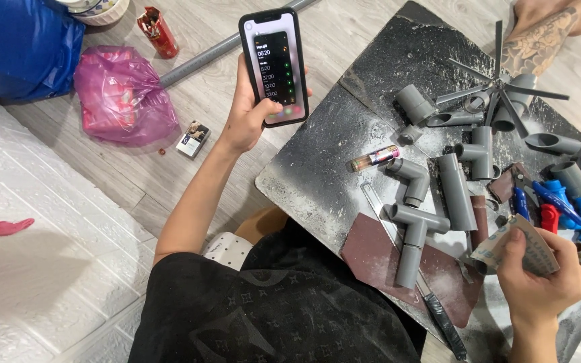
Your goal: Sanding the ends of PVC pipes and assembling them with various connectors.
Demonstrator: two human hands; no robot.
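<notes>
1. Two hands in play: your left hand (247, 111) is raised with the forearm stretched away from your body, fingers wrapped round a black smartphone (274, 66), thumb resting on the lower edge of its lit screen.
2. Your right hand (539, 279) sits low by the frame's bottom corner, fingers curled shut on a folded piece of sandpaper (516, 245), pinched from above.
3. The right wrist runs out of frame, and the sandpaper's underside is hidden by your fingers; the small screen items are too fine to make out.
4. The phone stands upright, long axis running away from you, screen facing you.
5. Just left of your right hand, a grey pipe tee (411, 238) lies on the dusty black board (317, 168), its long leg pointing back toward you.
6. Beyond your right hand sit blue valves (576, 202).
</notes>
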